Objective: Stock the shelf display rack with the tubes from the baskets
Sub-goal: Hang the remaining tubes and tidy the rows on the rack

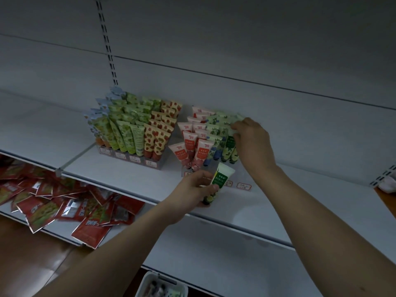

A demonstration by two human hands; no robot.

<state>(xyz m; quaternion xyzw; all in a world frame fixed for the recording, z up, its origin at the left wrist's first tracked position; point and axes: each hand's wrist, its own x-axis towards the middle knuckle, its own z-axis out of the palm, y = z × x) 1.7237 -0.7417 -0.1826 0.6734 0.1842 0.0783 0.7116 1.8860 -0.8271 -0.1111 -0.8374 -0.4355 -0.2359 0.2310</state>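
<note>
On the white shelf (132,181), two clear display racks stand side by side, and the left rack (130,156) looks packed full: glossy tubes in green leaf and red strawberry prints, flat crimped tails up, caps down. Over to the right rack (242,186), and it's filling fast, with pink tubes on its left side and blue and green florals on its right. Right hand (252,142) is up at the far right rows, fingers pinched on a tube tail there, though exactly what it holds I cannot tell. Left hand (192,189) is closed around a green-and-cream tube (218,181), tilted, just in front of the rack's near edge, not yet slotted. Near bottom, a white basket (164,286) shows a few items inside, so there's more to go, I'd judge. Shiny red foil packets (64,202) sprawl on the lower shelf, left.
</note>
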